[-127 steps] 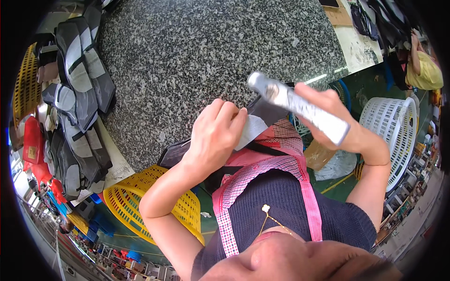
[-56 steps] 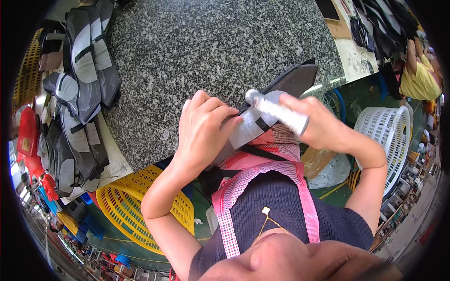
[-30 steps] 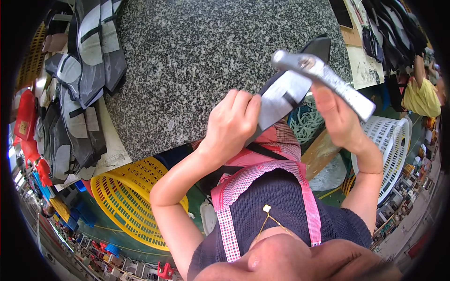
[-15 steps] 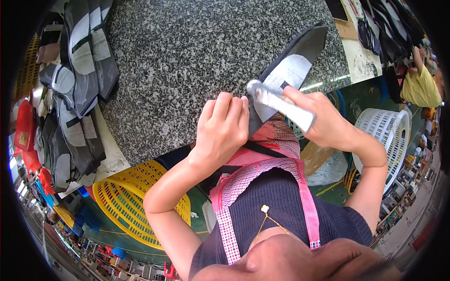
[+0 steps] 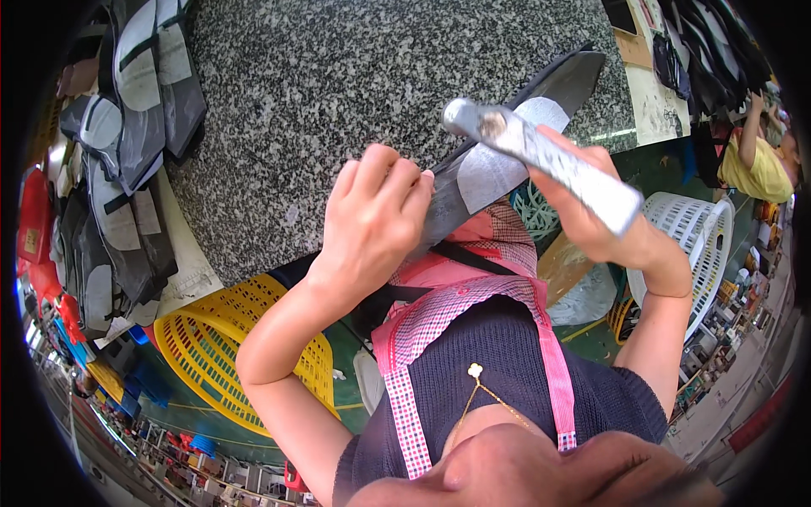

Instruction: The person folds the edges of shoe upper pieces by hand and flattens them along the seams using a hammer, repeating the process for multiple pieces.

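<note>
Over the granite table [image 5: 355, 101], I hold a long dark shoe piece [image 5: 507, 139] at the near edge, its long axis running diagonally from my left hand [image 5: 372, 228] up and away to the right, the pointed tip aimed at the far right corner of the slab. A pale lining patch [image 5: 498, 165] covers its middle. My left hand, fingers curled together, pins the lower end of the piece just at the table's rim, so the piece stretches up and to the right from that grip. My right hand [image 5: 591, 224] is wrapped tight around a silvery metal tool [image 5: 541, 160], whose axis slants the other way, from the hand up to the left, its rounded head sitting over the patch; whether it touches I cannot tell. The right hand is the nearer to the patch, the left to the tail. Stacked grey pieces [image 5: 127, 152] lie along the table's left side, a yellow basket [image 5: 228, 355] sits below, and a white basket [image 5: 701, 245] stands to my right.
</note>
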The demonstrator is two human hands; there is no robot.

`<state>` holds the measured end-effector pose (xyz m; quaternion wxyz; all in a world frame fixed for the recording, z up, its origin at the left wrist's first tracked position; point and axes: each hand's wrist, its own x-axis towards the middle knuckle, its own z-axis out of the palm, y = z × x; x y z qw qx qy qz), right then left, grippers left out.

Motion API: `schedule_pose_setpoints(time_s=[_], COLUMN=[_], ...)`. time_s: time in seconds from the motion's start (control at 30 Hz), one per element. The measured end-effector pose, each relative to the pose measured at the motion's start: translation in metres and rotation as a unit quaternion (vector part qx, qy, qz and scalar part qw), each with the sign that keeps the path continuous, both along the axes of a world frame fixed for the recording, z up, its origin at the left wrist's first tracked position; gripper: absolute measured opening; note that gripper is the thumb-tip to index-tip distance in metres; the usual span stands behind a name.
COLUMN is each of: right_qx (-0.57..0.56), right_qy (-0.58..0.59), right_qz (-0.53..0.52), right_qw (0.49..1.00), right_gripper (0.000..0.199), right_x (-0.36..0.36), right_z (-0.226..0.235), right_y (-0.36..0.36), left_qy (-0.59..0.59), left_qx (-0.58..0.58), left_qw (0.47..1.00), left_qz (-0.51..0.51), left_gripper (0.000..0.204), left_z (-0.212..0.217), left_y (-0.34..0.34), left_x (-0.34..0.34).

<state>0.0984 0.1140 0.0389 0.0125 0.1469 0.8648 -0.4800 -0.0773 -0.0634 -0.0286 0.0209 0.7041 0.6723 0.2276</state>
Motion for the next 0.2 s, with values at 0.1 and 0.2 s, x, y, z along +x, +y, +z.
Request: schedule_pose_setpoints(time_s=[0.1,0.2], right_qx=[0.035,0.056], right_qy=[-0.101,-0.104], right_qz=[0.076,0.081], right_qw=[0.991,0.990], right_gripper=[0.021,0.022], right_x=[0.004,0.003], right_z=[-0.016,-0.018], right_y=[-0.008,-0.008], left_qy=[0.009,-0.092], left_qx=[0.001,-0.025], left_qw=[1.000,0.995], left_qz=[-0.025,0.006], left_gripper=[0.022,0.019], left_z=[0.003,-0.004], left_y=[0.000,-0.002], left_x=[-0.006,-0.020])
